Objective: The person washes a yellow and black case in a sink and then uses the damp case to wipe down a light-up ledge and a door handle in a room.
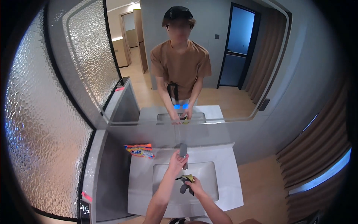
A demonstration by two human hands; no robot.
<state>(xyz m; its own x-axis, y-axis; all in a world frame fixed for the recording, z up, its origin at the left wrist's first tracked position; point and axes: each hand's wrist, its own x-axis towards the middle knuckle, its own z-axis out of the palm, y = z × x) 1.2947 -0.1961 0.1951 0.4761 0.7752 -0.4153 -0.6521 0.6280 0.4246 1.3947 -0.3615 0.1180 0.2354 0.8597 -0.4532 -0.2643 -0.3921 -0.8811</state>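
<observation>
At the back of the white sink basin [209, 173] stands a grey faucet [183, 149]. My left hand [177, 162] reaches up to it, its fingers curled against the upper part below the flat top. My right hand [196, 186] is lower, over the basin, closed on a limp dark grey and yellow cloth item [185, 186]. Part of the cloth hangs down toward the bottom of the basin, and its exact kind cannot be made out. Whether water runs is unclear.
Brightly coloured orange, white and blue packets [140, 151] lie on the white countertop [229, 179] at the back left. A large mirror [209, 97] hangs above, reflecting me. Textured glass [41, 123] and a grey low wall [112, 179] stand left; brown curtains [317, 145] hang right.
</observation>
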